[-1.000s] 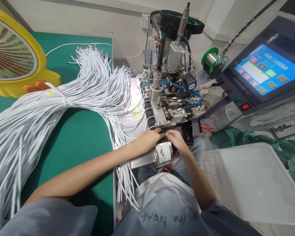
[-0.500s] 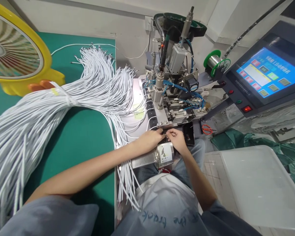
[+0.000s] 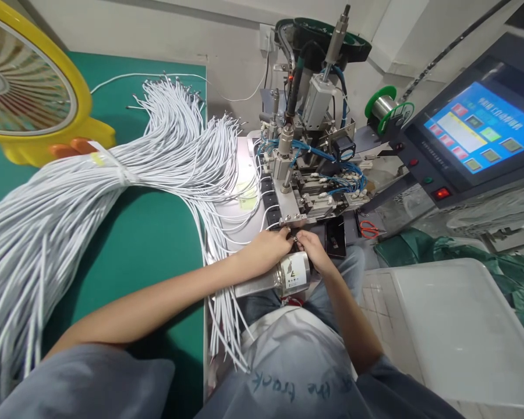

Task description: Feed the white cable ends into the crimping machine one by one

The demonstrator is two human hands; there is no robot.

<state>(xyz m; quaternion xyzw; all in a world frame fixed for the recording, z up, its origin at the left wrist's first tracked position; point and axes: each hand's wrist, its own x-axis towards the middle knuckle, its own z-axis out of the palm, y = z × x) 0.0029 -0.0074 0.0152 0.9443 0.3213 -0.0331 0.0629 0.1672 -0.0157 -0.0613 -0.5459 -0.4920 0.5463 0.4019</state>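
Green tabletop (image 3: 157, 247), tied white cables (image 3: 87, 192), yellow fan (image 3: 28, 81)

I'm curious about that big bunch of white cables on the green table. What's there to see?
The bunch of white cables is many slim, smooth, plastic-looking strands. A white tie cinches it, with a small yellow patch nearby. Beyond the tie, the strands fan into two tufts with small dark tips. It lies across the green table, its near left end cut off by the picture's edge. Some strands trail past the table's right edge, where the left forearm crosses over them.
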